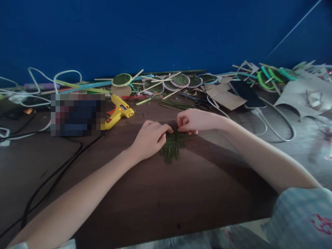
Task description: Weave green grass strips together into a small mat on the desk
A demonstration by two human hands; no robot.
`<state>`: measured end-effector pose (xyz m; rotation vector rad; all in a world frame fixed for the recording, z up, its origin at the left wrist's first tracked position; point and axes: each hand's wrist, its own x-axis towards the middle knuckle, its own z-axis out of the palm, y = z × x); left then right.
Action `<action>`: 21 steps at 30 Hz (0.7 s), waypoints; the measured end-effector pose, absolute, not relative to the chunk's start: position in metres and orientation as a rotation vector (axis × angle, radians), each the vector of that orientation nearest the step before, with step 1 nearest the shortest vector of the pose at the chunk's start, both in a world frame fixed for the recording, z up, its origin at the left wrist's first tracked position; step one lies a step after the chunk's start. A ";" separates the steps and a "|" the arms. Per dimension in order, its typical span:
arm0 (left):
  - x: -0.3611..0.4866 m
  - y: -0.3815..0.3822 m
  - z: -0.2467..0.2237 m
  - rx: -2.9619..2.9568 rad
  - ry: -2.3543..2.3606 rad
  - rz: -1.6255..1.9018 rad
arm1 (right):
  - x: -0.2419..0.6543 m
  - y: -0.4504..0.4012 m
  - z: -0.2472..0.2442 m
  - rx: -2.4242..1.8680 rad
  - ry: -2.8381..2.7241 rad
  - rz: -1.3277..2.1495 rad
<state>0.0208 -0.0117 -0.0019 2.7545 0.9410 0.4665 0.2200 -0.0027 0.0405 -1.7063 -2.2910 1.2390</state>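
Dark green leaf-like strips, crossed into a small woven piece, lie flat on the brown table with loose ends pointing toward me. My left hand rests at the left side of this weave, its thumb and forefinger closed on the edge. At the upper right of the weave, my right hand is closed in a pinch at the strips. Exactly which strip it holds is hidden by the fingers.
A yellow glue gun lies left of my hands, beside a blurred-out patch. Round woven pieces, sticks and scraps line the blue wall. A phone with a white cable, cardboard and grey sheet are right; black cables run left.
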 end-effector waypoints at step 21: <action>0.023 -0.010 -0.006 2.987 0.828 0.552 | 0.214 -0.009 0.045 -1.327 -2.269 1.039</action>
